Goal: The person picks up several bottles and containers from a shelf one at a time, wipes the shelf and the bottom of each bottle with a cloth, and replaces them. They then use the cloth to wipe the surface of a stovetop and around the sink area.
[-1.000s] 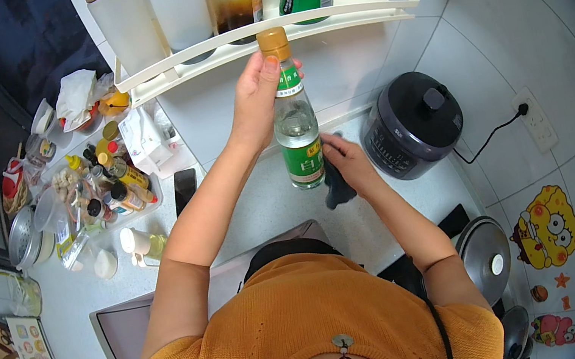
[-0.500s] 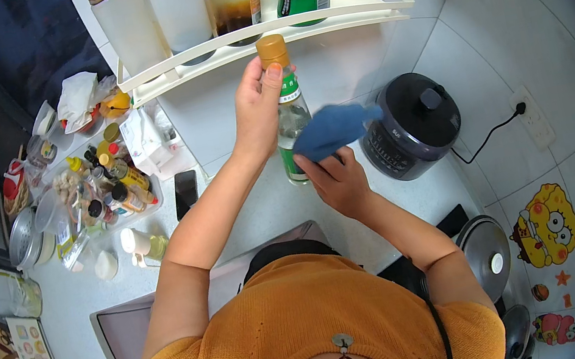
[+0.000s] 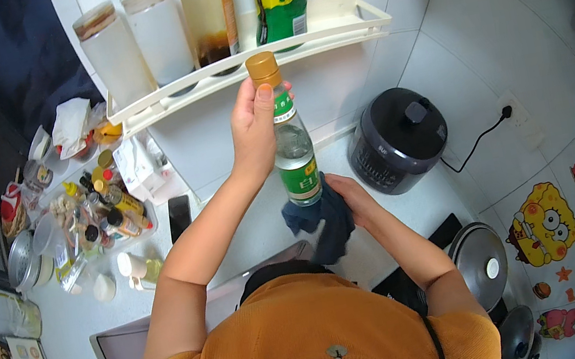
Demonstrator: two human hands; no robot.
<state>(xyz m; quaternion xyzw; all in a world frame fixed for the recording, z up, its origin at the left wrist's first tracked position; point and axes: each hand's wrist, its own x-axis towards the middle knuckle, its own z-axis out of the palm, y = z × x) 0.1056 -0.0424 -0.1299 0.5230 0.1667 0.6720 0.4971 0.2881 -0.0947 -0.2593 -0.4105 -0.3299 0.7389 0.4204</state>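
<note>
A: Clear glass bottle (image 3: pixel 294 151), gold cap, green label?
B: Upright above worktop (image 3: pixel 264 222), neck clasped in left hand (image 3: pixel 253 128) grip.
A: Right hand (image 3: pixel 352 195)?
B: Closed on dark blue cloth (image 3: pixel 320 224), pressed against bottle base.

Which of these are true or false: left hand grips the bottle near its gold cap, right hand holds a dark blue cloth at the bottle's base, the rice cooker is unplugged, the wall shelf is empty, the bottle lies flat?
1. The left hand grips the clear bottle near its gold cap. True.
2. The right hand holds a dark blue cloth at the bottle's base. True.
3. The black rice cooker is unplugged. False: its cord runs to the wall socket.
4. The white wall shelf is empty. False: jars and bottles stand on it.
5. The bottle lies flat. False: it is held upright.
</note>
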